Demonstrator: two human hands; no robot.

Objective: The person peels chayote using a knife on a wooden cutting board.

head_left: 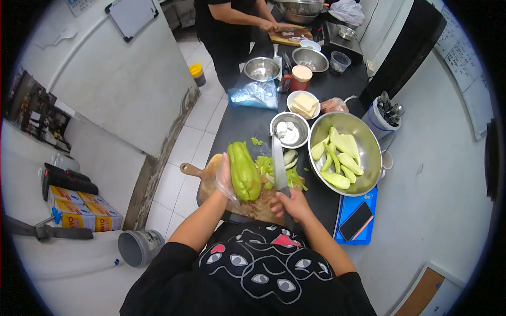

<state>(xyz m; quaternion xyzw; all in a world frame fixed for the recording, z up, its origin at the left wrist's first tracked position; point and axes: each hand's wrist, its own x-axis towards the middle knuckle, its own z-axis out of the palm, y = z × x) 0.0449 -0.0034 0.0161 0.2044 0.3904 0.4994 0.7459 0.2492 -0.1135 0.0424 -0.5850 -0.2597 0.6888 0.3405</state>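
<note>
My left hand (225, 179), in a clear plastic glove, steadies a large ribbed light-green chayote (244, 171) from its left side; some of its fingers are hidden. The chayote rests on a round wooden cutting board (208, 181) with a handle. In my right hand (293, 205) is a large knife (279, 160), gripped by its handle, with the blade pointing away from me. Green peelings (265, 166) lie between the chayote and the blade. To the right, a big steel bowl (375, 158) holds several pale-green cut pieces (337, 158).
A small steel bowl (305, 139) with white pieces sits beyond the knife tip. Behind it are a bowl of yellowish blocks (304, 105), a red mug (300, 79) and a blue plastic bag (255, 96). A phone (356, 221) lies at right. Another person (226, 42) works at the far end.
</note>
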